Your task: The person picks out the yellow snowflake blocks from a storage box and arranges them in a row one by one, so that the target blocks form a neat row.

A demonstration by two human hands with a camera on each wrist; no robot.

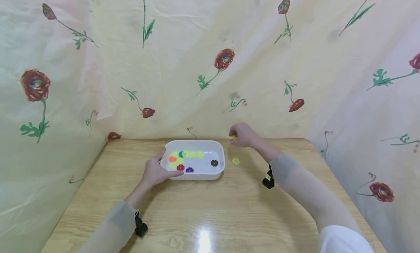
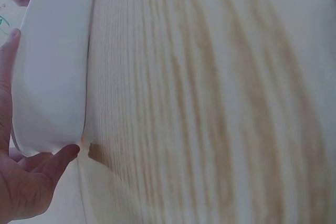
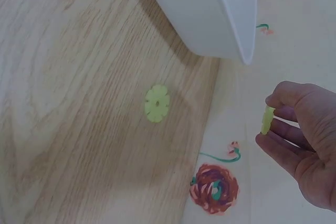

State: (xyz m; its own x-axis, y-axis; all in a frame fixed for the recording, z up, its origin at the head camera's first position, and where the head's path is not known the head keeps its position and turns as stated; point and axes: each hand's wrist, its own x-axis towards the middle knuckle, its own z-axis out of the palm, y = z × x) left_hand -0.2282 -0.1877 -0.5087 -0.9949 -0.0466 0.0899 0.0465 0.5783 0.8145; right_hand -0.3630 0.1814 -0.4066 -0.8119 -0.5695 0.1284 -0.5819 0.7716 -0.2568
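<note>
A white plastic container [image 1: 203, 176] stands on the table with several flower-shaped discs inside, most of them yellow. Its other discs include orange, green, red, a purple disc [image 1: 189, 170] and a dark brown disc [image 1: 214, 163]. My left hand [image 1: 156, 171] grips the container's left end, its thumb along the near rim. Beyond the container's right end, raised near the back wall, my right hand [image 1: 242, 135] pinches a yellow flower-shaped disc [image 3: 268, 120] between thumb and fingers. Another yellow disc [image 1: 235, 160] lies flat on the table, just right of the container.
The wooden table [image 1: 183, 213] meets a flower-printed cloth [image 1: 183, 74] at its back edge. More of this cloth hangs at both sides. Black wrist cameras are strapped to both forearms.
</note>
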